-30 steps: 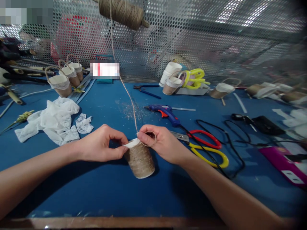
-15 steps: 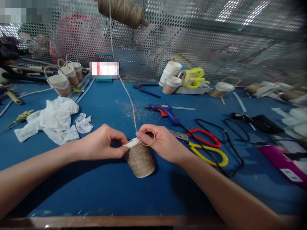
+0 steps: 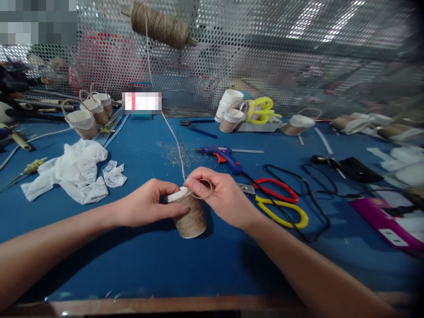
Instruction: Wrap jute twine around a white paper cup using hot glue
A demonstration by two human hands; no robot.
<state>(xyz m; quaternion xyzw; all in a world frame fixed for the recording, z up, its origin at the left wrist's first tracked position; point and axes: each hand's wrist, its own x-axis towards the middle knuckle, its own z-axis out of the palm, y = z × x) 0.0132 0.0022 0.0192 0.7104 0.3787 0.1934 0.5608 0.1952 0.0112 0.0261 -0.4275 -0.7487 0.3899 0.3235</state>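
Note:
A small paper cup [image 3: 191, 221] wrapped in brown twine lies tilted above the blue table, its white rim facing up and left. My left hand [image 3: 150, 204] grips it by the rim, thumb on the twine-covered outside and fingers at the opening. At the rim's right side, my right hand [image 3: 215, 192] pinches the twine [image 3: 177, 143], and a small loop hangs from those fingers. The strand climbs from there to a twine spool [image 3: 160, 25] mounted on the mesh in front. The inside of the cup is mostly hidden.
A blue glue gun [image 3: 220, 155] and red-and-yellow-handled scissors [image 3: 281, 207] lie to the right among black cables. White lace [image 3: 71, 168] is heaped at left. Finished little baskets [image 3: 82, 123] stand behind it. Pliers [image 3: 198, 126] and a stack of white cups [image 3: 228, 104] are at the back.
My left thumb has moved from the rim onto the cup's twine-wrapped side. My right hand still pinches the twine at the rim. The whole view has shifted slightly.

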